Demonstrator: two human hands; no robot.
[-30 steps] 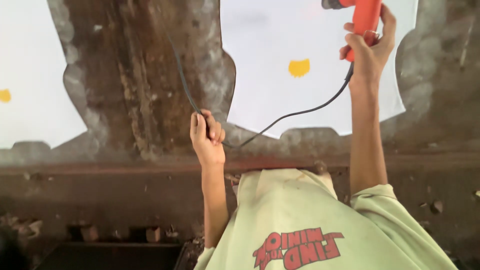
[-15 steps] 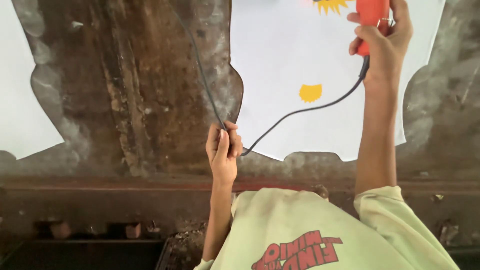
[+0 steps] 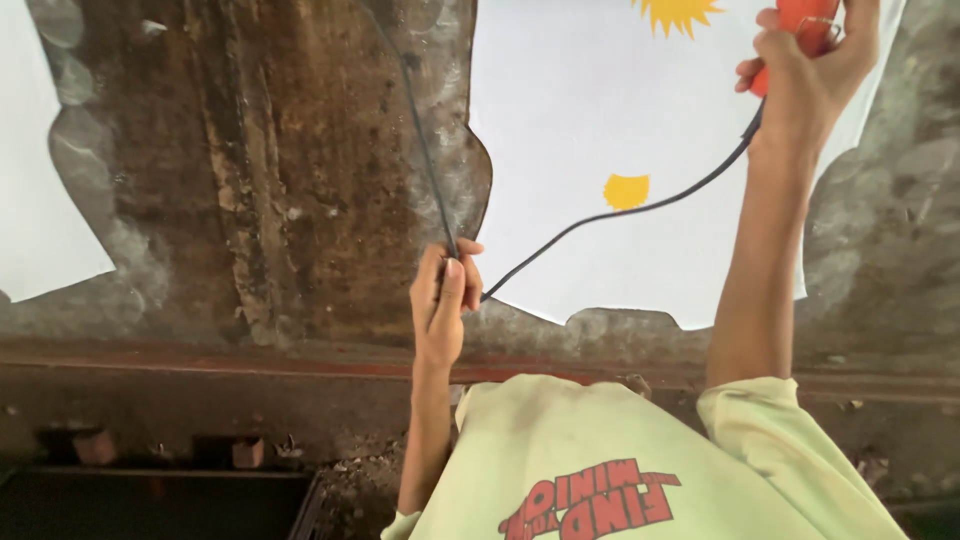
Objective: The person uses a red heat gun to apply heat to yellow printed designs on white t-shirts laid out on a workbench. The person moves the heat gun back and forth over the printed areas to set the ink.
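Orange plastic shows at one o'clock in our view, where our right hand point(image 3: 812, 62) is wrapped tight around the handle of an orange tool point(image 3: 800, 30); most of that tool is cut off by the top edge, so we cannot tell what kind it is. From its lower end a black cord point(image 3: 620, 212) sags toward seven o'clock, across the white cloth point(image 3: 560, 150), and reaches our left hand point(image 3: 443, 300) near the middle of the frame. That hand is closed on the cord, thumb pressed along it, and a second stretch of the cord climbs from the fist toward twelve o'clock over the stained, rust-brown work surface point(image 3: 280, 170).

On the white cloth, a small yellow printed blob point(image 3: 626, 190) sits just above the cord at about one o'clock from our left hand. A yellow spiky sunburst print point(image 3: 678, 12) lies at twelve o'clock, clipped by the frame. Another white cloth point(image 3: 40, 190) lies at nine o'clock, only partly in view.

At six o'clock our pale green shirt point(image 3: 600, 450) fills the bottom, with red lettering on it seen upside down. Below the surface's reddish edge, the dark area at seven o'clock is too dim to make out.
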